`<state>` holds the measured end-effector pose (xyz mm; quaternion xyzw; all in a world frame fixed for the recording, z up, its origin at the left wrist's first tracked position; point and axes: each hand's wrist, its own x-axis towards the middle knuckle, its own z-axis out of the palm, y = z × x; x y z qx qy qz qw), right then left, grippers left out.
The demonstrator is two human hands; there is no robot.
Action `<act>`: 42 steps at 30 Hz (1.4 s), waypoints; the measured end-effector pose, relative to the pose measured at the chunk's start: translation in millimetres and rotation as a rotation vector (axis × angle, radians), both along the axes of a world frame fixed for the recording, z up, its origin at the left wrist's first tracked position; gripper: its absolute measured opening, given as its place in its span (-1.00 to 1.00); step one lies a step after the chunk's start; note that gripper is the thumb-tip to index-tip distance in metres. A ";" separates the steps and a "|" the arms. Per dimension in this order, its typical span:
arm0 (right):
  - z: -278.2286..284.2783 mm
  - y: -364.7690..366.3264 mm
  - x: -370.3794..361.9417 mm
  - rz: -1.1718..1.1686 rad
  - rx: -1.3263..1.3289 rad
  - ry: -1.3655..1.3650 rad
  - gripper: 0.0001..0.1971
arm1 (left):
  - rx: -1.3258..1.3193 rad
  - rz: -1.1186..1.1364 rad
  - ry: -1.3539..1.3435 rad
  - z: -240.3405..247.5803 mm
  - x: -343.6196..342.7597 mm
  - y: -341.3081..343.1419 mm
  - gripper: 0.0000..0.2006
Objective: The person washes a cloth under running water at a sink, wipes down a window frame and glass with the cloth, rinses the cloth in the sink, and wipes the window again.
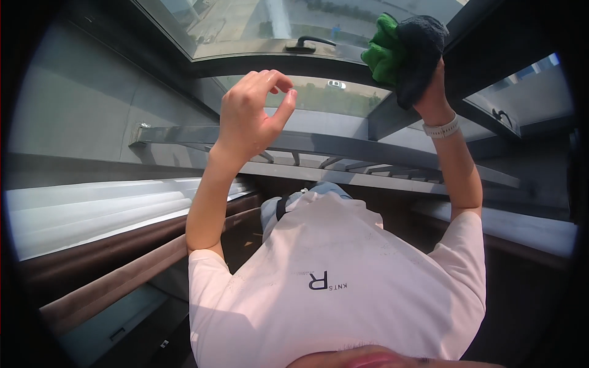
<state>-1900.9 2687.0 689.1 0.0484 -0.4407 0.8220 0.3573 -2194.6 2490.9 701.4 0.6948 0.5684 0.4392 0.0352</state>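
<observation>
My right hand (433,98) is raised at the upper right, with its fingers hidden in a bunched cloth (420,46), bright green on one side and dark grey on the other. The cloth is up against the window frame or glass; whether it touches cannot be told. My left hand (248,113) is lifted in the upper middle, its fingers loosely curled and the thumb apart from them, with nothing between. It is in front of the window, below and left of a black window handle (310,43).
A dark-framed window pane (239,27) spans the top. Below it a grey metal railing (319,144) runs across, close in front of my body. White curtain (92,208) and brown curtain (147,270) hang at the left. Another handle (502,118) is on the right window.
</observation>
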 end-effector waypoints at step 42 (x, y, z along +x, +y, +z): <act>-128.4 162.2 -241.6 -0.517 1.581 -1.290 -0.72 | -0.289 0.110 -0.105 -151.1 -238.4 203.3 -0.87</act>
